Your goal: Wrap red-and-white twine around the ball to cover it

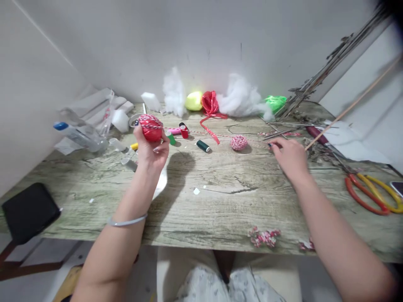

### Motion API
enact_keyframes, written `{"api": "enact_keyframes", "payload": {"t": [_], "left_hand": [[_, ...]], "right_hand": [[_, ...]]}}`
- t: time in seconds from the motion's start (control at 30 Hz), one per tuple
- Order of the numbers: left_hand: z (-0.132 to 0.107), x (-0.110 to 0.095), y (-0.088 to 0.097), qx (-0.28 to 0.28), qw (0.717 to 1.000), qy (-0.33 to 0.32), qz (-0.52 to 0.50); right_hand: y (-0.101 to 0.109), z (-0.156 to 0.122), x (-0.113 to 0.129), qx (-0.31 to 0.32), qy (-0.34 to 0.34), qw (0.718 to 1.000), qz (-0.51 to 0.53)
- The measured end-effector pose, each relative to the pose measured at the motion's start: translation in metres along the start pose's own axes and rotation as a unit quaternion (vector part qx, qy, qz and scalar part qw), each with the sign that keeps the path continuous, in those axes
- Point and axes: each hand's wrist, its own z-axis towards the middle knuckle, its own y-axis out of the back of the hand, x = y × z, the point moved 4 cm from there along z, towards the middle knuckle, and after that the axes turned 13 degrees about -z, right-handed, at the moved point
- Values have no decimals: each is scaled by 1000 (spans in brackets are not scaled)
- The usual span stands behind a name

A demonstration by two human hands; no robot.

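My left hand (147,157) is raised above the table, its fingers closed around a red ball (152,131) partly wound with red-and-white twine. From this ball the thin twine (201,134) runs nearly straight across to the right. At its far end my right hand (289,157) pinches the strand between thumb and forefinger, low over the tabletop. A small round ball of red-and-white twine (239,143) lies on the table between my hands. Near it rests a dark green thread spool (203,146). Red (184,131) and green (170,138) spools lie just right of my left hand.
Along the wall sit white stuffing (236,98), a yellow bundle (194,101) and red ribbon (210,102). Scissors (368,193) and dry twigs (315,84) are at the right. A clear bottle (80,136) and a black object (30,213) lie left; pink flowers (264,237) lie in front.
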Motion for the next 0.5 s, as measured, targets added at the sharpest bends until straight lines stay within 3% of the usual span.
{"api": "enact_keyframes", "payload": {"t": [0.2, 0.37, 0.43, 0.5], "left_hand": [[5, -38, 2, -43, 998, -53, -7], [-1, -77, 3, -86, 985, -148, -21], [-1, -76, 0, -78, 984, -157, -14], [-1, -62, -6, -23, 988, -149, 29]], "right_hand": [[10, 6, -23, -26, -104, 992, 64], [16, 7, -34, -35, -142, 978, 149], [12, 7, -36, -28, -145, 971, 189], [8, 8, -34, -38, -131, 964, 229]]}}
